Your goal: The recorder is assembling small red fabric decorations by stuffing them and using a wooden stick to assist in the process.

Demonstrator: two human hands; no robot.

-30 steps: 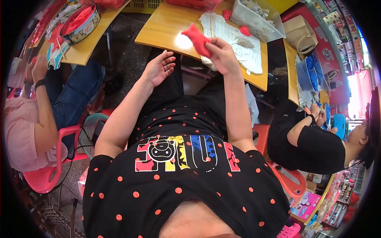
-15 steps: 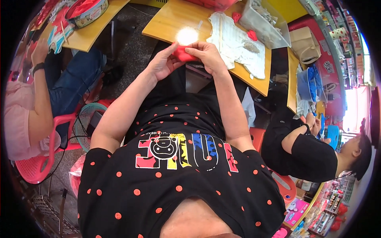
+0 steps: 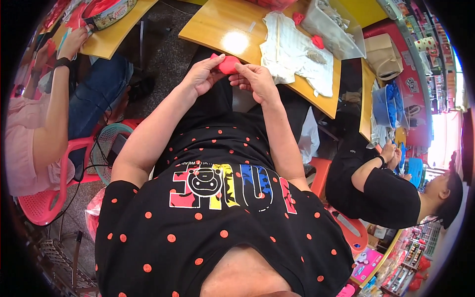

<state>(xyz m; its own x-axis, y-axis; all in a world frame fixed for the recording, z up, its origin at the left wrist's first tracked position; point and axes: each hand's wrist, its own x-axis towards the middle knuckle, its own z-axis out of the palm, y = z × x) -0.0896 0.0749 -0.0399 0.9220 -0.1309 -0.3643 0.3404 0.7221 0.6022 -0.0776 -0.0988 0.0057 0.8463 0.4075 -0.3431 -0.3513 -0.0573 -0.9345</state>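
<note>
A small bright red piece of soft fabric (image 3: 228,64) is pinched between both hands just in front of the near edge of the yellow wooden table (image 3: 217,27). The left hand (image 3: 203,75) grips its left side with curled fingers; the right hand (image 3: 256,81) closes on its right side. On that table, beyond the hands, lies a crumpled white cloth (image 3: 297,54), beside a clear plastic bin (image 3: 329,27).

Bright daylight — a hot glare spot on the glossy yellow wooden table (image 3: 232,42), blown-out white at the right edge. Fisheye bending near the rim; black vignette corners.
</note>
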